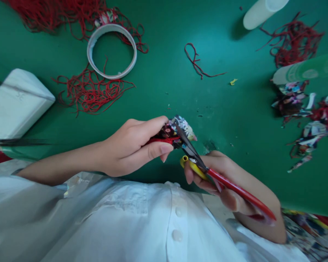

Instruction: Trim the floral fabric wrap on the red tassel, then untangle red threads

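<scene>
My left hand (138, 145) pinches a small piece of floral-printed fabric (186, 126) between thumb and fingers, with a red cord (164, 140) along it. My right hand (218, 162) is wrapped round red-handled scissors (235, 189). Their dark blades lie across the fabric, close to my left fingertips. A yellow tube-like piece (198, 171) with a round hole at its end also sits in the right hand, beside the scissors' pivot. What part of the fabric lies under my left fingers is hidden.
On the green table (164, 65) lie a white ring (90, 54), heaps of red cords (90, 94), and a looped cord (194, 60). A white box (19, 102) stands left. A pale cylinder (259, 16), a green-and-white tube (303, 71) and fabric scraps (314, 131) are right.
</scene>
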Demonstrator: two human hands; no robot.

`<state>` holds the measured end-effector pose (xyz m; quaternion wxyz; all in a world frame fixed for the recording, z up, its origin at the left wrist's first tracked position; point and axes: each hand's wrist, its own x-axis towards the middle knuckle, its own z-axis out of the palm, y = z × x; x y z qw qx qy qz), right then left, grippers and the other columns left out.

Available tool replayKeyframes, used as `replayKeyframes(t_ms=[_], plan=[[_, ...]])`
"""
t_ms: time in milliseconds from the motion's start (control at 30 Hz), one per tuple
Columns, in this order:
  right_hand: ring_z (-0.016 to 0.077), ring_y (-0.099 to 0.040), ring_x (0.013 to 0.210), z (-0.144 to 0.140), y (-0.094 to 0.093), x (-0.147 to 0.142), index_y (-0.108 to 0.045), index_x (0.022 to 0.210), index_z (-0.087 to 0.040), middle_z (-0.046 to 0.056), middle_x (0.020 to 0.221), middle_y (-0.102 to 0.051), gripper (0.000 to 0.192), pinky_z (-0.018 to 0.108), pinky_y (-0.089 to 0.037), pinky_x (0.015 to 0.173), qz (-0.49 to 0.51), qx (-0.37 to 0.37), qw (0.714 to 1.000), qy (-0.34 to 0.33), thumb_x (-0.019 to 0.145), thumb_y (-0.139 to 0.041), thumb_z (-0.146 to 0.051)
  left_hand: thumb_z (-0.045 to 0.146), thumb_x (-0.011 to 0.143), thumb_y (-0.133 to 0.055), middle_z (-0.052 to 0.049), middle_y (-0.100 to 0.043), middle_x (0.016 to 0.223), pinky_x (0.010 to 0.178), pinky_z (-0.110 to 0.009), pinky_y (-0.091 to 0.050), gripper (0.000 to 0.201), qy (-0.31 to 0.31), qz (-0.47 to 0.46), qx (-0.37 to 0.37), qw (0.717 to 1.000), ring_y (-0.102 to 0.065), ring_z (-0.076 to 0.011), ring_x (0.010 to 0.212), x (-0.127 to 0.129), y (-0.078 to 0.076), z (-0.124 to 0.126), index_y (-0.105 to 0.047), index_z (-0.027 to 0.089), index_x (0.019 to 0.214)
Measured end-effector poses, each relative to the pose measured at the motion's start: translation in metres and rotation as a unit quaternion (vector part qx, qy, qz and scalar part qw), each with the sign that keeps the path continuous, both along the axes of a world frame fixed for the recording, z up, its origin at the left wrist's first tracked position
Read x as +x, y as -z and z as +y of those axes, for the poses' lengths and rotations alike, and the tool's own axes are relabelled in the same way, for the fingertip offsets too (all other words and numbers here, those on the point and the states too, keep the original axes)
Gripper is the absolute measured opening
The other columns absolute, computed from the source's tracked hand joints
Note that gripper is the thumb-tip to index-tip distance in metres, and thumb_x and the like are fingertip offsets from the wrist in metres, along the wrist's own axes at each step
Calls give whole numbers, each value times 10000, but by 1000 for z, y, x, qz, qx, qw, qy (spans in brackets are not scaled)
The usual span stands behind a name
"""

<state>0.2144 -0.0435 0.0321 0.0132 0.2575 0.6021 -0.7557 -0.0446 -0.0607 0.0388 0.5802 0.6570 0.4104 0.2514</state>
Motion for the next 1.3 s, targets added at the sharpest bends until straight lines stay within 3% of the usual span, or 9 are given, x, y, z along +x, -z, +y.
replayKeyframes(t_ms=[233, 400, 500, 600, 767, 1000, 1300], plan=[[42, -260, 376, 0, 6, -3, -564, 834, -163, -92, 488, -391, 780, 206, -253, 364, 35, -64, 997, -2, 788, -288, -890, 389, 978, -442, 3, -675, 695, 602, -189, -463, 272, -5, -11, 21, 1000, -584, -81, 610, 1, -1, -1, -585, 159, 952], [54, -267, 408, 4, 0, -6, -562, 797, -175, -88, 500, -383, 760, 227, -216, 375, 7, -115, 993, -3, 702, -434, -918, 412, 977, -439, 4, -665, 687, 609, -184, -466, 290, 3, 2, 15, 1000, -590, -81, 623, 0, -1, -1, -564, 170, 880], [56, -256, 412, 6, -2, -8, -552, 796, -181, -90, 505, -377, 758, 230, -210, 383, 3, -112, 994, -15, 701, -419, -921, 435, 975, -431, 13, -643, 652, 599, -189, -465, 302, 4, -6, 28, 1000, -591, -86, 615, 1, 0, -1, -560, 174, 891], [57, -283, 406, 6, -1, -5, -558, 787, -177, -87, 497, -391, 780, 228, -238, 391, 15, -76, 997, -21, 710, -365, -928, 431, 975, -421, 16, -637, 644, 602, -196, -470, 298, 9, -5, 38, 999, -593, -92, 612, 1, 1, -1, -564, 178, 904], [70, -364, 434, 4, 7, 4, -598, 852, -173, -61, 507, -454, 778, 228, -295, 444, 33, 71, 996, -42, 826, -221, -852, 394, 971, -436, 11, -648, 671, 600, -195, -464, 267, 23, -1, 39, 999, -587, -90, 605, -1, 0, 0, -560, 184, 863], [92, -425, 474, 3, 3, 2, -612, 826, -175, -37, 528, -496, 794, 239, -355, 507, 6, 121, 992, -24, 843, -183, -843, 445, 978, -388, 9, -604, 621, 602, -188, -454, 340, 33, 24, 18, 999, -582, -99, 619, 0, -2, 3, -544, 187, 822], [93, -382, 444, 8, 0, -3, -628, 795, -173, -45, 502, -473, 816, 248, -288, 450, -16, 2, 1000, -15, 681, -358, -934, 438, 979, -389, 11, -614, 644, 602, -202, -449, 328, 30, 27, 27, 999, -588, -100, 626, -1, -1, 3, -545, 191, 830]])
